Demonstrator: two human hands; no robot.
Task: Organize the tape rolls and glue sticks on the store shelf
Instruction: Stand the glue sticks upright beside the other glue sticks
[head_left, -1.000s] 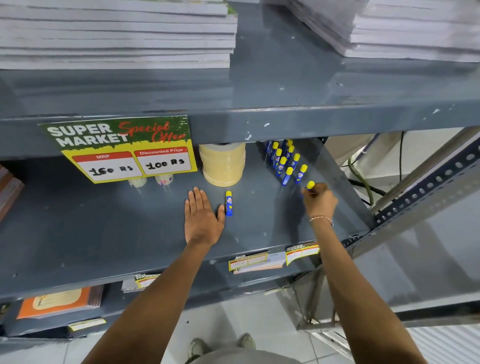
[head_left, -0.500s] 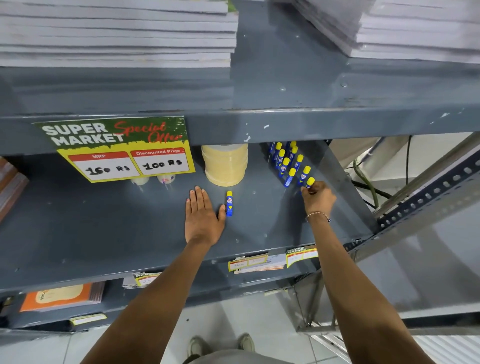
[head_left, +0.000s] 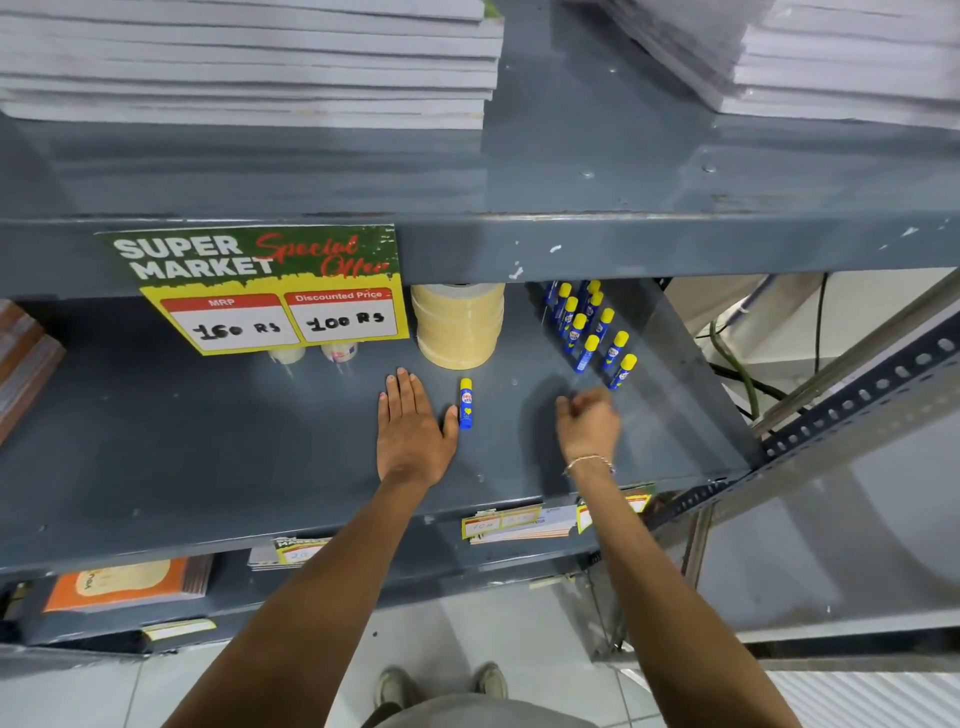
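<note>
A lone blue glue stick with a yellow cap (head_left: 466, 404) lies on the grey shelf (head_left: 208, 467), just right of my left hand (head_left: 413, 431), which rests flat, fingers spread, thumb beside the stick. Several glue sticks (head_left: 587, 325) stand in two rows at the shelf's right end; the nearest one (head_left: 622, 371) is closest to my right hand (head_left: 589, 423). That hand hovers empty, fingers loosely curled and blurred. A stack of tan tape rolls (head_left: 458, 325) stands behind the lone stick. Two small clear tape rolls (head_left: 311, 353) peek out under the price sign.
A green and yellow price sign (head_left: 270, 288) hangs from the upper shelf's edge (head_left: 675, 244). Stacks of notebooks (head_left: 249, 62) fill the upper shelf. Price labels (head_left: 519, 522) line the shelf's front lip. A perforated metal upright (head_left: 852, 400) stands at the right. Orange books (head_left: 124, 579) lie below.
My right hand set its glue stick upright at the front of the right row, let go and drew back to the left. My left hand stayed flat.
</note>
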